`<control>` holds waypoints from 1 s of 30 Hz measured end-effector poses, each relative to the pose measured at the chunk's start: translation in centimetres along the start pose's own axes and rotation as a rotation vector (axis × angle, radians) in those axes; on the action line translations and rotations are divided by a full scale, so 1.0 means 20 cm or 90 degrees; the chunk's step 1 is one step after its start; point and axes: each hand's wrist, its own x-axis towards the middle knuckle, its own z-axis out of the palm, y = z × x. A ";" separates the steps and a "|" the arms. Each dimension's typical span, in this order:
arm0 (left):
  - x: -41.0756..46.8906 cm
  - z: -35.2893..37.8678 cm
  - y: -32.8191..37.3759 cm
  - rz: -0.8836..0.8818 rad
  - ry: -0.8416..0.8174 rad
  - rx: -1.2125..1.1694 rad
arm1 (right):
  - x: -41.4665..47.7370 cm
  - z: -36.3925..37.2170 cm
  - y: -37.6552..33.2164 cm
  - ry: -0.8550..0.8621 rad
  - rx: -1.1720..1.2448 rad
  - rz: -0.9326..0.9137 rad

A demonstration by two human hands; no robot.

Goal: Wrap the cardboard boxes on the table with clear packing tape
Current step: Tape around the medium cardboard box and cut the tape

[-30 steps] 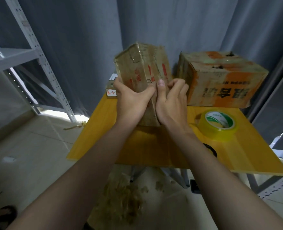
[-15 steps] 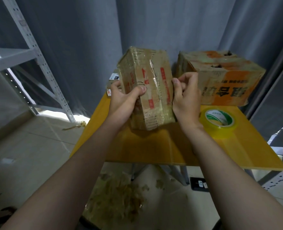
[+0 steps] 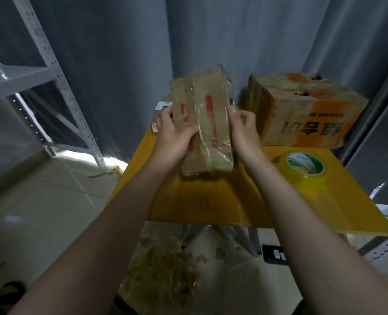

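Both grips on the small cardboard box (image 3: 202, 98), stood on end on the table (image 3: 200, 201).
My left grip (image 3: 172, 137) wraps the box's left side with the thumb pressed across the front; my right grip (image 3: 245, 130) has its fingers curled onto the right edge, so the box sits clamped between them. It's glossy with clear tape, and the red print on the front is too smeared to read. Just right of the right grip is the big cardboard box (image 3: 306, 114), with dark characters upside down on an orange panel, unreadable. Below that, near my right wrist, the tape roll (image 3: 305, 169) lies flat, its green-and-white core logo illegible. Behind the left grip there's a little carton (image 3: 161, 105) with a white label, too small to read.
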 end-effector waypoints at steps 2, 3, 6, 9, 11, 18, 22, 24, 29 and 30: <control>-0.02 0.03 0.01 -0.016 -0.015 0.004 | -0.01 0.01 0.01 0.035 -0.023 -0.036; -0.04 0.05 0.03 -0.023 -0.017 0.019 | -0.02 0.01 0.01 0.028 -0.012 -0.039; -0.06 0.08 0.05 -0.072 0.011 0.078 | -0.03 0.03 0.00 0.024 -0.011 -0.043; -0.04 0.11 0.03 -0.120 0.019 0.111 | -0.06 0.05 -0.01 0.046 -0.057 -0.075; -0.06 0.13 0.03 -0.145 0.017 0.092 | -0.09 0.07 0.00 0.076 -0.113 -0.105; -0.03 0.11 0.01 -0.122 0.062 -0.028 | -0.10 0.05 0.03 0.210 -0.246 -0.250; -0.06 0.10 0.05 -0.094 0.036 -0.128 | -0.07 -0.02 0.01 0.247 -0.271 -0.299; -0.07 0.10 0.05 -0.089 0.008 -0.153 | -0.05 -0.05 0.00 0.271 -0.264 -0.317; -0.07 0.08 0.03 -0.104 -0.028 -0.176 | -0.03 -0.11 0.00 0.283 -0.144 -0.312; -0.07 0.08 0.02 -0.101 -0.030 -0.175 | -0.04 -0.11 0.00 0.277 -0.118 -0.312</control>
